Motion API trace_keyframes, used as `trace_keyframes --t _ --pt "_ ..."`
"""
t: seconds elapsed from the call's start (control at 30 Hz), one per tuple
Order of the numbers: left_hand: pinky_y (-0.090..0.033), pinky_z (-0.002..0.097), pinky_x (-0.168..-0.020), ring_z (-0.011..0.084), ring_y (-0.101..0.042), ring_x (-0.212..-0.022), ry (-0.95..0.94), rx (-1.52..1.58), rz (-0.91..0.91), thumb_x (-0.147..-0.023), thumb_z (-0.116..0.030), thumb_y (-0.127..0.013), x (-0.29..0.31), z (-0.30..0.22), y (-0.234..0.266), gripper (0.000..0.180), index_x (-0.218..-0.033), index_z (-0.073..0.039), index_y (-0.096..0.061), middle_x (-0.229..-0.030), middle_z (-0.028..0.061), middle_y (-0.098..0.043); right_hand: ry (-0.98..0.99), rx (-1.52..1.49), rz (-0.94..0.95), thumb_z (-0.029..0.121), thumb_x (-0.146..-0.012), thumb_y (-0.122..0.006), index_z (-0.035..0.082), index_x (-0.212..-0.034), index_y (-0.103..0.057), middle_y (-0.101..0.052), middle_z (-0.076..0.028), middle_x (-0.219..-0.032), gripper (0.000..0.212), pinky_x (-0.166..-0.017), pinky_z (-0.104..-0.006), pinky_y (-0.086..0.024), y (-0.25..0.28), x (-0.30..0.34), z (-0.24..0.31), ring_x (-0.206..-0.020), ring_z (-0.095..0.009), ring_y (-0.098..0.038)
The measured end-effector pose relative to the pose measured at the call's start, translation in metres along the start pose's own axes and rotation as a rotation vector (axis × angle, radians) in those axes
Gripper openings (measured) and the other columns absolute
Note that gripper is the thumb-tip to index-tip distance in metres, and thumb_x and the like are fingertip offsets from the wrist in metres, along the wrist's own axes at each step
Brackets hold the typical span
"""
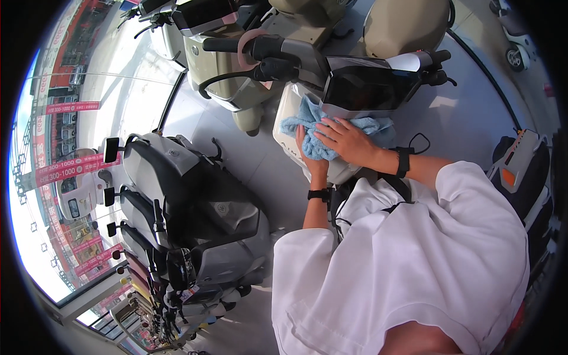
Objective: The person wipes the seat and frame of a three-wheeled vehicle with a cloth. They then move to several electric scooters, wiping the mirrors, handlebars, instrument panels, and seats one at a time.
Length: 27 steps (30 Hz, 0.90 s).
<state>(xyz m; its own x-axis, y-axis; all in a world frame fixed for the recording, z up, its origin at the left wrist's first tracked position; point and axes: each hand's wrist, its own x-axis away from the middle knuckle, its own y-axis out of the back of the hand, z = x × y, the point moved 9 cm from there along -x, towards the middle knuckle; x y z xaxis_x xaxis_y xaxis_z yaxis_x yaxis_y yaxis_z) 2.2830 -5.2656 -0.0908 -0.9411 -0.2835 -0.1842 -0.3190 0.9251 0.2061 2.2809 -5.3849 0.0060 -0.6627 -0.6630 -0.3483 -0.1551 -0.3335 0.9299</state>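
A bunched light-blue cloth (309, 112) lies against the pale front panel (286, 113) of a scooter, just below its dark display (373, 83). My left hand (312, 157) grips the cloth from its near left side, fingers pointing up along it. Over the cloth's middle, my right hand (350, 142) curves its slightly spread fingers and presses on the fabric. Some of the cloth sticks out to the right, past the back of that hand. Under the hands and cloth, the panel is hidden. Both wrists wear dark bands.
The scooter's handlebar (296, 56) stretches above my hands, with a pink ring around its left end. A grey-black scooter (195, 195) stands close on my left, others behind it. Beige scooters (228, 89) stand ahead. Another scooter (518, 163) is at right. Glass windows line the left.
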Motion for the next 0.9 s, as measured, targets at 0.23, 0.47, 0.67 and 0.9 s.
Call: trace_keyframes --t 0.23,0.47,0.67,0.9 --pt "-0.035 0.0473 -0.107 0.0414 -0.043 -0.128 -0.154 -0.327 0.242 -0.082 -0.01 -0.069 0.052 -0.001 -0.007 0.044 -0.123 0.001 -0.058 -0.137 0.022 -0.047 -0.119 0.126 0.131 0.019 -0.085 -0.058 0.017 -0.127 -0.061 -0.051 -0.006 -0.14 0.042 -0.109 -0.045 -0.036 -0.005 0.064 0.023 -0.128 -0.026 -0.046" --pt "-0.043 0.0407 -0.099 0.0357 -0.056 -0.112 -0.042 -0.064 0.524 -0.074 -0.001 -0.071 0.06 -0.031 -0.011 0.048 -0.121 -0.001 -0.062 -0.117 0.0183 -0.057 -0.322 -0.262 0.076 0.005 -0.072 -0.066 0.016 -0.114 -0.072 -0.06 -0.005 -0.126 0.044 -0.093 -0.0396 -0.048 0.008 0.085 0.019 -0.108 -0.025 -0.055" --pt "-0.04 0.0438 -0.102 0.0371 -0.054 -0.116 -0.541 0.126 0.268 -0.073 -0.008 -0.077 -0.014 -0.2 -0.01 0.054 -0.125 -0.005 -0.062 -0.124 0.0159 -0.054 -0.224 -0.084 -0.457 0.009 -0.066 -0.077 0.018 -0.112 -0.073 -0.059 -0.006 -0.128 0.046 -0.095 -0.0374 -0.049 0.167 0.027 -0.004 -0.116 -0.026 -0.055" --pt "-0.029 0.0601 -0.11 0.0497 -0.034 -0.134 -0.687 -0.173 0.357 -0.075 -0.019 -0.076 -0.05 -0.206 -0.082 0.056 -0.128 -0.012 -0.059 -0.143 0.0194 -0.043 -0.415 -0.042 -0.4 0.012 -0.066 -0.079 0.023 -0.127 -0.062 -0.036 -0.013 -0.15 0.064 -0.113 -0.0599 -0.026 0.147 0.041 -0.08 -0.14 -0.038 -0.031"
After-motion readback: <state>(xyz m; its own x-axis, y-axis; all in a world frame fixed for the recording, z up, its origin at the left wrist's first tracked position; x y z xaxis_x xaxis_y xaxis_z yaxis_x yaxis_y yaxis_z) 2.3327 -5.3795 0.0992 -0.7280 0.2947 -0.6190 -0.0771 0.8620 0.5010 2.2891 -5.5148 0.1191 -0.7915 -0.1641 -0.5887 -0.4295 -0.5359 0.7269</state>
